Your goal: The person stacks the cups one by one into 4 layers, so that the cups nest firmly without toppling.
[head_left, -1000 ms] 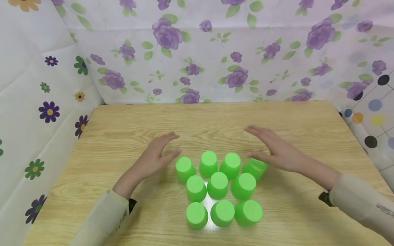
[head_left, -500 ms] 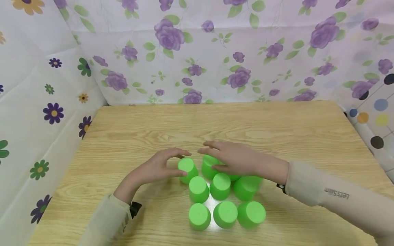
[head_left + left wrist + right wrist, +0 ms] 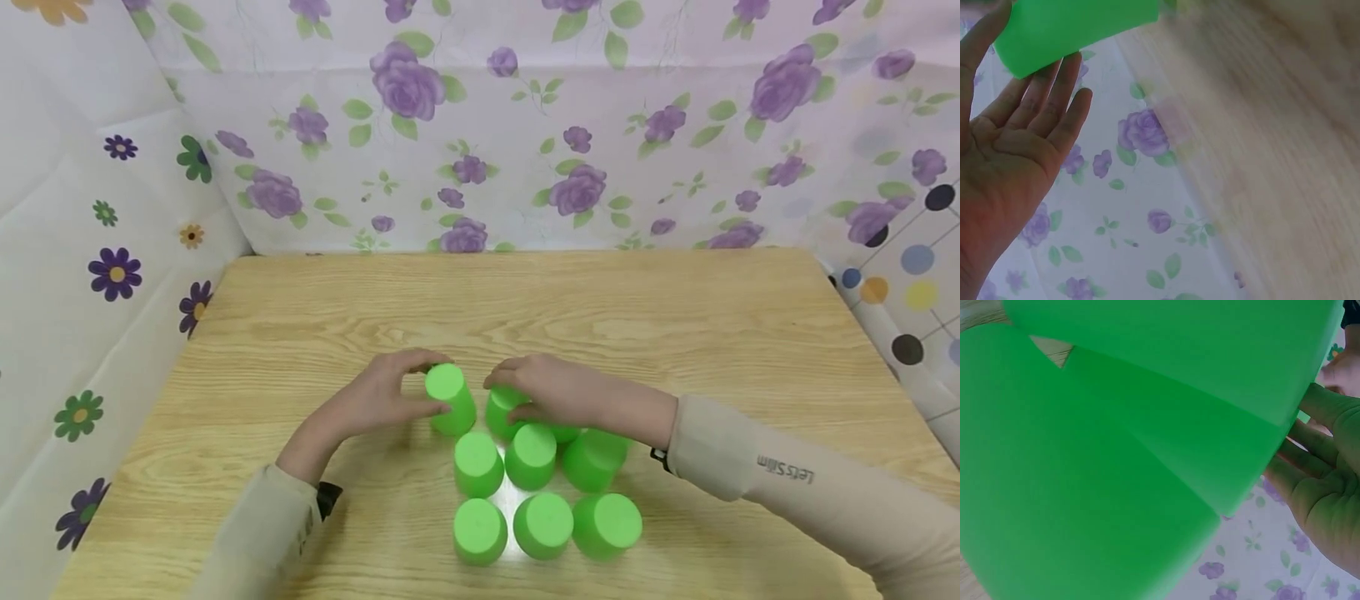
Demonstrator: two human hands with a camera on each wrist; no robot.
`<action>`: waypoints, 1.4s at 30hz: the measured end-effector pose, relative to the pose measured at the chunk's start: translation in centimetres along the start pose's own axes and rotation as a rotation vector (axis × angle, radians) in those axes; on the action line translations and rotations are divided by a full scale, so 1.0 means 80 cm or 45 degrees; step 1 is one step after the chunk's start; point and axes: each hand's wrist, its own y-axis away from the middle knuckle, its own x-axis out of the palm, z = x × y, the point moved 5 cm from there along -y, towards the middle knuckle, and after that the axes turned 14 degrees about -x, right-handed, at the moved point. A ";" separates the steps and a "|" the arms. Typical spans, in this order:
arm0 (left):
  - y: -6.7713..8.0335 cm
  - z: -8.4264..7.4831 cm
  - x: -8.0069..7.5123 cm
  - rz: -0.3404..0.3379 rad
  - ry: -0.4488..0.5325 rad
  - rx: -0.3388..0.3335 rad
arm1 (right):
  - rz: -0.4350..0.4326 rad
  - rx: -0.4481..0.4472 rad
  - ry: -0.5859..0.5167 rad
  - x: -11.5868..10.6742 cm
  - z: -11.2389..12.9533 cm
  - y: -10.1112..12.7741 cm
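Observation:
Several green plastic cups stand upside down in rows near the front of the table. My left hand (image 3: 371, 396) holds the back-left green cup (image 3: 454, 408) between thumb and fingers; this cup tilts slightly. In the left wrist view, the fingertips press along the wall of that cup (image 3: 1072, 31). My right hand (image 3: 566, 392) reaches across the back row, thumb and fingers around the second green cup (image 3: 498, 412). Its forearm covers much of the cups behind it. Large green cup walls (image 3: 1072, 475) fill most of the right wrist view, with the right hand (image 3: 1329, 481) at the edge.
Nearer the front stand a middle row with a green cup (image 3: 531, 458) at its centre and a front row with another cup (image 3: 543, 525). The wooden table (image 3: 337, 308) meets a flowered cloth (image 3: 510, 125) at the back.
My right hand has moved left from beside the cups' right side to the second back-row cup. My left hand has closed on the back-left cup, which has shifted slightly away and tilted.

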 end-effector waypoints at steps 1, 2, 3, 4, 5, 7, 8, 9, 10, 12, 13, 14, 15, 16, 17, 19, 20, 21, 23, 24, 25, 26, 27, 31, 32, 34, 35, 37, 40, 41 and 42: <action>-0.005 -0.002 -0.003 -0.029 0.007 -0.001 | -0.002 0.001 -0.007 -0.001 0.000 0.000; -0.009 -0.003 -0.007 -0.064 0.009 -0.012 | -0.001 0.003 -0.012 -0.002 0.000 0.000; -0.015 -0.005 -0.011 -0.097 0.011 -0.016 | 0.002 0.001 -0.013 -0.003 0.000 0.000; -0.020 -0.008 -0.014 -0.128 0.011 -0.022 | 0.007 -0.003 -0.014 -0.004 0.000 0.000; -0.025 -0.010 -0.017 -0.156 0.014 -0.036 | 0.015 -0.004 -0.010 -0.004 0.000 -0.001; -0.035 -0.013 -0.021 -0.188 0.025 -0.058 | 0.035 -0.010 0.005 -0.006 -0.002 -0.003; -0.041 -0.014 -0.023 -0.197 0.024 -0.078 | 0.046 -0.013 0.014 -0.007 -0.003 -0.005; -0.046 -0.015 -0.025 -0.200 0.022 -0.090 | 0.059 -0.014 0.021 -0.008 -0.004 -0.006; -0.051 -0.015 -0.026 -0.199 0.026 -0.113 | 0.074 -0.010 0.025 -0.009 -0.005 -0.008; -0.062 -0.015 -0.027 -0.196 0.030 -0.152 | 0.100 0.004 0.025 -0.010 -0.008 -0.009; -0.067 -0.015 -0.028 -0.196 0.029 -0.171 | 0.113 0.009 0.023 -0.011 -0.008 -0.011; -0.071 -0.015 -0.029 -0.196 0.026 -0.188 | 0.122 0.012 0.019 -0.012 -0.008 -0.011; -0.075 -0.014 -0.030 -0.194 0.022 -0.195 | 0.131 0.017 0.016 -0.013 -0.009 -0.012; -0.079 -0.014 -0.030 -0.189 0.021 -0.200 | 0.135 0.021 0.015 -0.013 -0.008 -0.012; -0.083 -0.014 -0.030 -0.182 0.017 -0.197 | 0.139 0.025 0.011 -0.014 -0.008 -0.012; -0.089 -0.011 -0.027 -0.160 0.004 -0.180 | 0.141 0.031 0.009 -0.014 -0.008 -0.011; -0.091 -0.010 -0.026 -0.150 -0.003 -0.172 | 0.141 0.032 0.007 -0.014 -0.008 -0.011; -0.093 -0.008 -0.024 -0.141 -0.008 -0.164 | 0.139 0.031 0.006 -0.013 -0.007 -0.011; -0.095 -0.005 -0.022 -0.130 -0.013 -0.162 | 0.136 0.025 0.005 -0.012 -0.007 -0.011; -0.096 -0.004 -0.020 -0.127 -0.014 -0.163 | 0.136 0.023 0.007 -0.012 -0.007 -0.011; -0.096 -0.003 -0.019 -0.126 -0.014 -0.163 | 0.134 0.021 0.006 -0.011 -0.007 -0.011; -0.096 -0.002 -0.019 -0.127 -0.014 -0.164 | 0.131 0.020 0.008 -0.011 -0.008 -0.010; -0.096 -0.001 -0.018 -0.129 -0.009 -0.169 | 0.129 0.020 0.009 -0.010 -0.008 -0.010; -0.096 0.001 -0.016 -0.125 0.004 -0.178 | 0.118 0.038 0.012 -0.010 -0.008 -0.009; -0.096 0.001 -0.016 -0.121 0.009 -0.183 | 0.115 0.042 0.014 -0.010 -0.008 -0.009; -0.097 0.000 -0.017 -0.114 0.014 -0.186 | 0.106 0.047 0.014 -0.011 -0.008 -0.008; -0.098 0.000 -0.017 -0.111 0.016 -0.185 | 0.100 0.050 0.014 -0.012 -0.008 -0.007; -0.099 -0.001 -0.018 -0.106 0.028 -0.178 | 0.092 0.059 0.016 -0.012 -0.007 -0.006; -0.102 0.000 -0.019 -0.113 0.029 -0.167 | 0.087 0.076 0.010 -0.012 -0.007 -0.006; -0.103 0.001 -0.020 -0.116 0.031 -0.169 | 0.085 0.077 0.006 -0.011 -0.007 -0.006; -0.103 0.003 -0.020 -0.117 0.035 -0.171 | 0.085 0.082 0.004 -0.010 -0.007 -0.007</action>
